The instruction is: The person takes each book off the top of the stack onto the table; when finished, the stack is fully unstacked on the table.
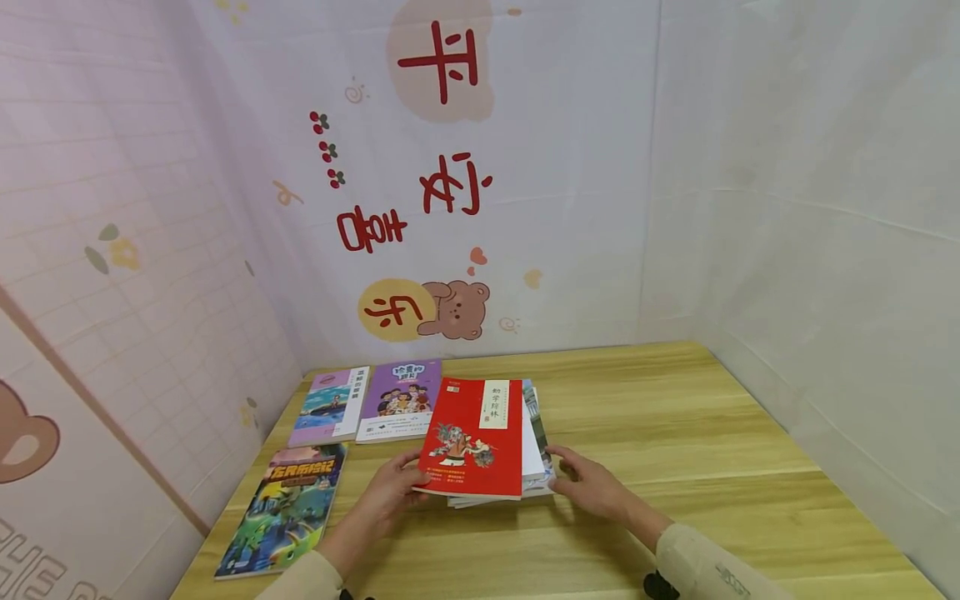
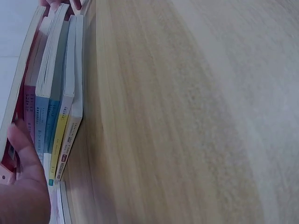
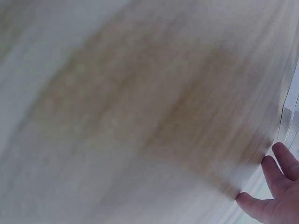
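A red book point(image 1: 468, 408) with a white title strip lies uppermost over a stack of several books point(image 1: 533, 446). My left hand point(image 1: 392, 493) grips its lower left corner, thumb on the cover. In the left wrist view the red book point(image 2: 19, 79) leans away from the spines point(image 2: 41, 116) beneath it, leaving a gap at the near side. At the stack's right side is my right hand point(image 1: 596, 486), its fingers spread and fingertips right at the books' edges. The right wrist view catches that hand point(image 3: 282, 196) beside the pale page edges. The red cover hides most of the stack.
On the wooden table point(image 1: 675, 433), a pink-and-blue book point(image 1: 327, 408) and a purple book point(image 1: 401, 400) lie side by side at the back left. A green dinosaur book point(image 1: 288, 508) lies in front of them. Printed white cloth walls point(image 1: 570, 208) enclose the table.
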Action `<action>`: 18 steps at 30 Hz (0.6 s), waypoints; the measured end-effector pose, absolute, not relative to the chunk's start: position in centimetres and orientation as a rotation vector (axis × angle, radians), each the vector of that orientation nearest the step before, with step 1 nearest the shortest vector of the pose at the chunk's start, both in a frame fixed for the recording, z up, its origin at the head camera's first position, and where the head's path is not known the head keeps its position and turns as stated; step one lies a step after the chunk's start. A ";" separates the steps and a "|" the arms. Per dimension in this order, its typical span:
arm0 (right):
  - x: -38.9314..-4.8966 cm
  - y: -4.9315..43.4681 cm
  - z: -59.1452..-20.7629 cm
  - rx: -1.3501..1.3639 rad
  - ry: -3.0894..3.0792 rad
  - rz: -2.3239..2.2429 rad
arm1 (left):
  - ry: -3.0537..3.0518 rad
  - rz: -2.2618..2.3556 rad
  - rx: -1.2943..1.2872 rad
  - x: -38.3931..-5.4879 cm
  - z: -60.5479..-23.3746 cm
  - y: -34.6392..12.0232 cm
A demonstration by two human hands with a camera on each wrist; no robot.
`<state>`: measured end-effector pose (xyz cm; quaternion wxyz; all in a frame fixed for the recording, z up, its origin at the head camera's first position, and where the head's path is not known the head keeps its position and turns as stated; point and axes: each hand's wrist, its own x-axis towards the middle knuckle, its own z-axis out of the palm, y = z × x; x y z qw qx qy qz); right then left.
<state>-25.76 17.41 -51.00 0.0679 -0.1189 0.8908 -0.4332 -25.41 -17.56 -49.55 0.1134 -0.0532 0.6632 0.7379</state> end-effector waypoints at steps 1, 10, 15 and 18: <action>-25.8 17.4 -51.0 -0.359 2.678 -1.302 | 1.940 2.165 -0.155 -25.4 -49.5 -17.6; -25.7 17.5 -50.6 -0.359 2.683 -1.255 | 1.928 2.162 -0.134 -25.5 -49.7 -17.8; -25.7 17.6 -50.6 -0.365 2.672 -1.249 | 1.905 2.175 -0.126 -25.5 -49.8 -18.0; -25.8 17.6 -50.5 -0.365 2.669 -1.243 | 1.893 2.193 -0.137 -25.4 -49.7 -18.1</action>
